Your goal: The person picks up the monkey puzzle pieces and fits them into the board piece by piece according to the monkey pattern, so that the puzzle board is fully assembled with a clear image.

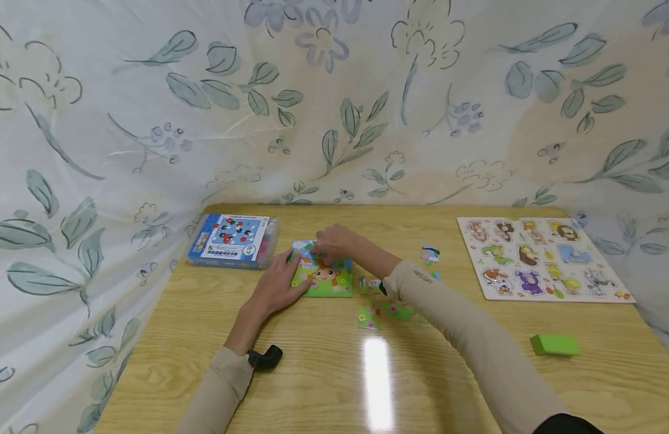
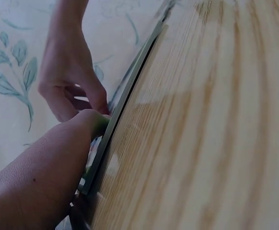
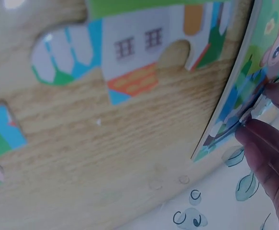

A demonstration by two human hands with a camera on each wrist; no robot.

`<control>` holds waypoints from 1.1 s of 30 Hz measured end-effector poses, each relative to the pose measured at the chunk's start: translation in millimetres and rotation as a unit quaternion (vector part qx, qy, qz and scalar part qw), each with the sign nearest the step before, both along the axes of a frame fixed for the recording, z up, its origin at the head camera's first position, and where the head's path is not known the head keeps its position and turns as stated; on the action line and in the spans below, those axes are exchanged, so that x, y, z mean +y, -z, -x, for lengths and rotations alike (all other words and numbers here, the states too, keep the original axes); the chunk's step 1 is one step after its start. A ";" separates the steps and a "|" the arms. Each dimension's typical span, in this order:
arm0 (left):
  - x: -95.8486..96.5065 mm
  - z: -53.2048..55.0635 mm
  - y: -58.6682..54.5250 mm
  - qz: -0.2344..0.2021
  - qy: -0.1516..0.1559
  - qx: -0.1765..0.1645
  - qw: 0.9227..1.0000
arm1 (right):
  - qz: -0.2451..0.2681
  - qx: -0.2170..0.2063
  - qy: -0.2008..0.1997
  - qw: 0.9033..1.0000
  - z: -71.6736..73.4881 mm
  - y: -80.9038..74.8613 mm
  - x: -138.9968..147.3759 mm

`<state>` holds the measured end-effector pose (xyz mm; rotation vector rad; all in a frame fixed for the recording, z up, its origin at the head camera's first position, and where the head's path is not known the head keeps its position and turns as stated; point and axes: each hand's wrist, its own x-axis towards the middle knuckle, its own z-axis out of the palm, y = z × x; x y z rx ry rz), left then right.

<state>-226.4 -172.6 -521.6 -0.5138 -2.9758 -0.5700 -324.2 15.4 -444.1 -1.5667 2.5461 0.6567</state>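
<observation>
A jigsaw board [image 1: 331, 290] with a monkey picture lies on the wooden table. My left hand [image 1: 276, 284] rests at its left side, the thumb stretched over the lower left of the picture and the fingers along the edge. At the board's upper part, my right hand [image 1: 337, 242] pinches a small puzzle piece [image 3: 257, 109] between thumb and fingertips, close over the picture; the hand covers much of the piece. Loose puzzle pieces, one showing a white house [image 3: 137, 40], lie to the right of the board, partly hidden under the right forearm in the head view.
A blue boxed set [image 1: 231, 238] stands behind and left of the board. A white animal puzzle board [image 1: 540, 259] lies at the far right, with a green block [image 1: 555, 345] nearer the front. A flowered cloth [image 1: 334, 120] hangs behind the table [image 1: 313, 374].
</observation>
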 end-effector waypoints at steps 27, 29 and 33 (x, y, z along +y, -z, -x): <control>-5.8 10.5 -3.4 0.000 0.003 -0.024 1.000 | 0.088 -0.111 0.035 0.989 15.4 -1.3 9.9; -5.7 11.6 -4.7 0.004 0.003 -0.022 1.000 | 0.096 -0.123 0.043 0.987 15.7 -2.2 10.8; -5.1 11.6 -7.3 0.011 0.002 -0.025 1.000 | 0.109 -0.136 0.048 0.984 15.0 -2.9 11.9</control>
